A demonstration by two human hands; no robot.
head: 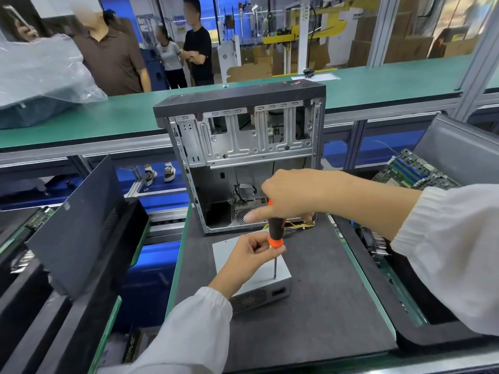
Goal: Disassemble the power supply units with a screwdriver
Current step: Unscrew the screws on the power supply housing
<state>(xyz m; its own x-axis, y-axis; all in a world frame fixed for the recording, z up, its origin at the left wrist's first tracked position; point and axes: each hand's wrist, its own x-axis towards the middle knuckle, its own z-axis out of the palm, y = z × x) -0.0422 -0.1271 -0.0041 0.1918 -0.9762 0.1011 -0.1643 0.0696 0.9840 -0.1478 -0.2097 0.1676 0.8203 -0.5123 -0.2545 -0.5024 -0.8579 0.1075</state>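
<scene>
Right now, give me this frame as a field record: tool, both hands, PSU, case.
tool: screwdriver, upright, tip on top face of the PSU
right hand: wrapped round top of handle, index finger extended
left hand: pinches the orange collar at the handle's base
PSU: silver box lying on the dark mat
case: open, standing behind the PSU, yellow wires at its base

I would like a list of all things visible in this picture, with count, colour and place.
power supply unit: one, silver, on the dark mat, near the front
screwdriver: one, black and orange, upright, tip on the unit's top
computer case: one, grey metal, open, behind the unit
circuit board: one, green, in the right bin
plastic bag: one, clear, far left
left hand: pinches the screwdriver low
right hand: grips the handle
</scene>
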